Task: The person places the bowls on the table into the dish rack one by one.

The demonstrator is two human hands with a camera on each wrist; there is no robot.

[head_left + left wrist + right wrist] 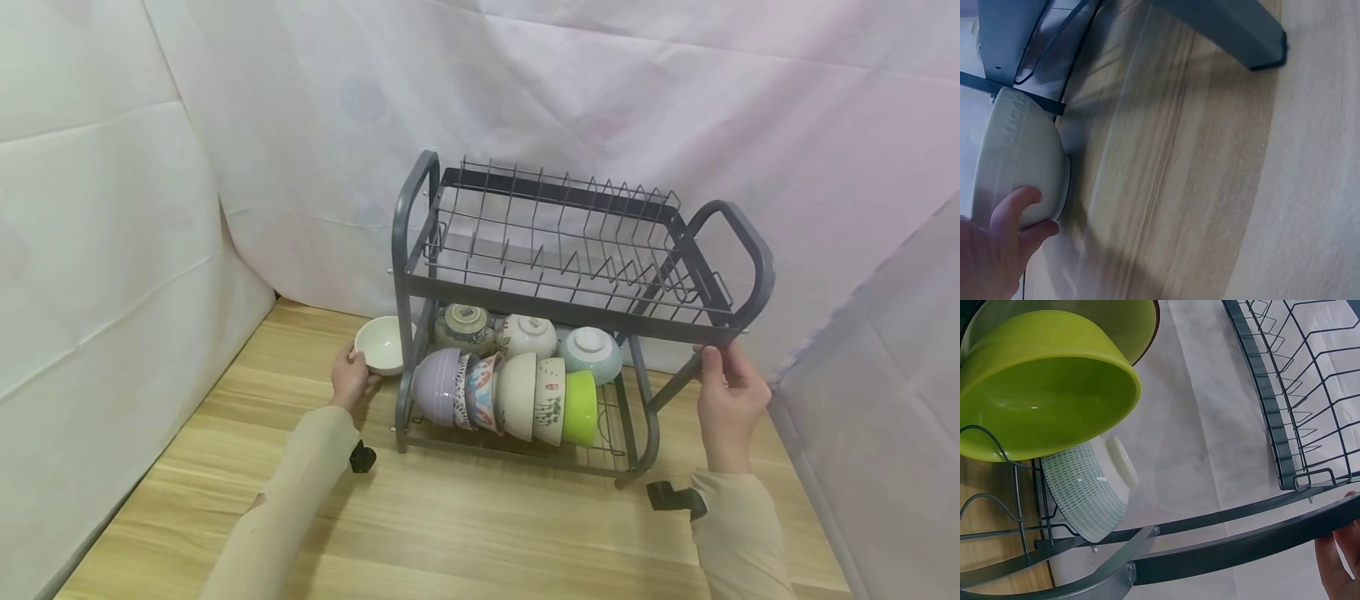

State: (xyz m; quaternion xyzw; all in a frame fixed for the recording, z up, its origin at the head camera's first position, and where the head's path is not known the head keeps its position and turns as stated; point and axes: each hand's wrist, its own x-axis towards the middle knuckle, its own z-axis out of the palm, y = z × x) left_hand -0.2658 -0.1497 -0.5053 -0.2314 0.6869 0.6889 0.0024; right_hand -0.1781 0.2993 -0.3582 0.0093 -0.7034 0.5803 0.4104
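Observation:
A small white bowl (382, 344) is just outside the left end of a dark grey two-tier dish rack (570, 310). My left hand (351, 379) holds that bowl by its near left side, and two digits show against its outer wall in the left wrist view, near the base. On the far right, my right hand (733, 408) grips the rack's side frame below the upper tier. Only part of its fingers (1329, 565) appears behind the dark bar in the right wrist view. Wire slots of the upper tier hold nothing.
The lower tier carries a front row of nested bowls on their sides, from a lilac bowl (433, 387) to a lime green bowl (580, 410). Behind them sit upturned bowls, including a pale blue one (592, 357). White cloth (300, 167) encloses the wooden table (480, 533).

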